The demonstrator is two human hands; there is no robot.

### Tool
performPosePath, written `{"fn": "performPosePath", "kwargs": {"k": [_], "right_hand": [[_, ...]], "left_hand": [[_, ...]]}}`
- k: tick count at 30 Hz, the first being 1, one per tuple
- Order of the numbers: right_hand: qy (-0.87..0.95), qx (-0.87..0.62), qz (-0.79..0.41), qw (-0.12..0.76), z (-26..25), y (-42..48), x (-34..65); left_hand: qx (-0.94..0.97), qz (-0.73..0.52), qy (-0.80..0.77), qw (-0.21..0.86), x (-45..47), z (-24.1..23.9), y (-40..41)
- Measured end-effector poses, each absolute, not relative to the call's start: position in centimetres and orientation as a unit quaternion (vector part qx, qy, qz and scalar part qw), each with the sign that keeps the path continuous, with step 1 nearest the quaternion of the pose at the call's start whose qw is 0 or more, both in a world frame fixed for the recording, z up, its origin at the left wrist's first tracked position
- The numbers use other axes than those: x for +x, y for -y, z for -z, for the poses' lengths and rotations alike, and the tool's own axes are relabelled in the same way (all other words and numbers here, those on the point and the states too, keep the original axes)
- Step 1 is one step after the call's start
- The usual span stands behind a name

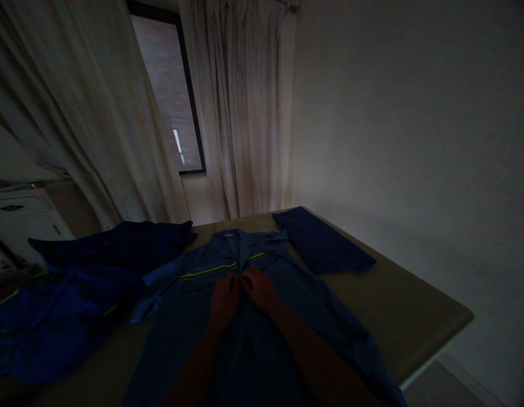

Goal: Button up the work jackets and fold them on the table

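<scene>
Over the surface (397, 299), apparently pinching the garment (254, 342) along its lengthwise opening, with left hand (225, 295) beside right hand (258, 288), short of the collar (247, 240).

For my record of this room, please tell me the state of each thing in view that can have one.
Collared work garment, spread out
Left hand, curled at its front
Right hand, likewise
Blue clothing, heaped
Navy cloth, lying flat
Curtains, parted
Window, unclear whether shut
Cabinet drawer, looks shut

Chest lettering (206, 267): on the blue garment (181, 328), perhaps stitched; we cannot read it.
Collar label (229, 235): toward the far edge of the table (393, 294), illegible to us.
</scene>
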State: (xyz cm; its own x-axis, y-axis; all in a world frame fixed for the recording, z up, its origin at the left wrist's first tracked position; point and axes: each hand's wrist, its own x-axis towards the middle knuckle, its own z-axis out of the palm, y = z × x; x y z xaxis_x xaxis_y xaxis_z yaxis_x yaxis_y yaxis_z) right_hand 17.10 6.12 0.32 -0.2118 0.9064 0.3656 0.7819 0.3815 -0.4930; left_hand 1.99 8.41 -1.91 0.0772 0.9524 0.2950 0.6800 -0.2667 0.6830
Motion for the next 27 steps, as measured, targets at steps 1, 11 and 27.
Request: {"fn": "performPosePath", "kwargs": {"k": [1,11,27], "right_hand": [[0.767,-0.553,-0.103,0.307,-0.24,-6.18,17.05],[0.772,-0.557,-0.116,0.285,-0.01,-6.15,17.11],[0.808,-0.529,-0.056,0.252,-0.56,-5.93,16.48]], "left_hand": [[0.706,-0.360,-0.578,0.192,1.99,1.93,-8.41],[0.677,-0.419,-0.559,0.232,1.66,1.43,-8.46],[0.658,-0.427,-0.569,0.248,1.74,1.41,-8.28]]}}
